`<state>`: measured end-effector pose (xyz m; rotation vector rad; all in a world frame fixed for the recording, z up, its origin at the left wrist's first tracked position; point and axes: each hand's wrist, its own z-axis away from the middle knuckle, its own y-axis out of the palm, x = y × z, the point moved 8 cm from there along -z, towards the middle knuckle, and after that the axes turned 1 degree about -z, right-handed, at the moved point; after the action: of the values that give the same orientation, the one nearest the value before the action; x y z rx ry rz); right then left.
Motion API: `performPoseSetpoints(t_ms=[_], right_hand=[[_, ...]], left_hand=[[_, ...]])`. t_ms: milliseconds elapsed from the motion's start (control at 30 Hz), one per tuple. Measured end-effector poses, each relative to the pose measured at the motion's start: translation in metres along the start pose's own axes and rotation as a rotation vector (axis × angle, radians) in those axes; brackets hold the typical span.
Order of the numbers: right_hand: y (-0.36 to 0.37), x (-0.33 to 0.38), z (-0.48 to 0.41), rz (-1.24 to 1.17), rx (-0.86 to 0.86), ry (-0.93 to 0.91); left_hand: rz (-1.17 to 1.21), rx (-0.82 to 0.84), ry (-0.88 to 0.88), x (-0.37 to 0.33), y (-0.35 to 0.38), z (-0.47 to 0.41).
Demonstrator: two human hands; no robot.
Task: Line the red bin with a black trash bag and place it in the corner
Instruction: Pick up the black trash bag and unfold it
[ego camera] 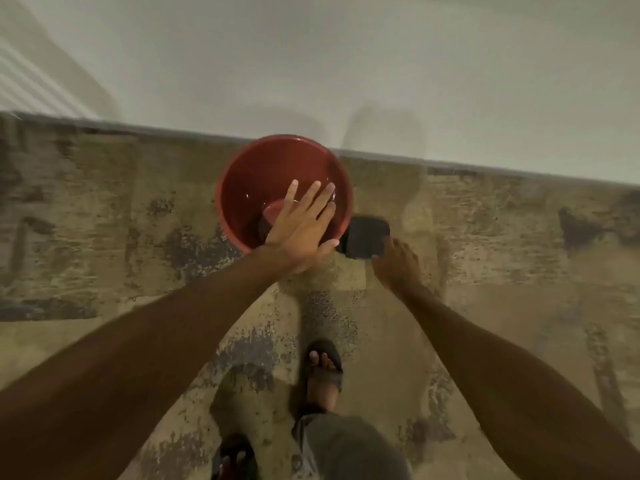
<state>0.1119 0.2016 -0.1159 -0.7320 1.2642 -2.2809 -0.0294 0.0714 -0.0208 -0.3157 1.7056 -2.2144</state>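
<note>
The round red bin [249, 174] stands on the floor against the base of the white wall, open top towards me, with bare red plastic inside. My left hand [301, 223] hovers over the bin's near rim, palm flat and fingers spread, holding nothing. A folded black trash bag [367, 233] lies on the floor just right of the bin. My right hand [398, 265] is on the bag's near right corner, fingers curled down at it; whether it grips the bag is unclear.
The mottled tan and grey floor [138, 237] runs left and right along the white wall [346, 64] with its grey skirting [485, 166]. My sandalled feet [323, 372] stand just behind the bin. A striped patch of light falls at the far left.
</note>
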Motion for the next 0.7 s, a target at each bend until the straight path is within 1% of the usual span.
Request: performPoseSetpoints(t_ms=[33,167,267,333,467,533,600,700], right_hand=[[0.022,-0.008,-0.009,0.008,0.007,0.012],[0.106,-0.041,-0.062,0.003,0.07,0.042],[0.141,-0.055,-0.098,0.024,0.026,0.059],[0.161,-0.064,-0.116,0.068,-0.001,0.068],[0.19,-0.067,-0.139,0.083,-0.055,0.032],[0.2,-0.069,-0.148,0.063,-0.066,0.022],[0.21,-0.072,-0.154,0.071,-0.064,0.005],[0.22,-0.08,-0.161,0.089,-0.107,-0.011]], left_hand=[[-0.022,-0.009,0.011,0.001,0.018,-0.009],[0.012,-0.064,0.067,0.005,0.09,-0.045],[-0.031,-0.111,0.153,-0.005,0.126,-0.058],[-0.014,-0.126,0.186,-0.008,0.143,-0.061],[0.077,-0.269,0.247,-0.012,0.143,-0.06],[0.083,-0.33,0.274,-0.013,0.14,-0.059],[0.067,-0.352,0.278,-0.014,0.14,-0.056],[0.069,-0.377,0.272,-0.012,0.144,-0.052]])
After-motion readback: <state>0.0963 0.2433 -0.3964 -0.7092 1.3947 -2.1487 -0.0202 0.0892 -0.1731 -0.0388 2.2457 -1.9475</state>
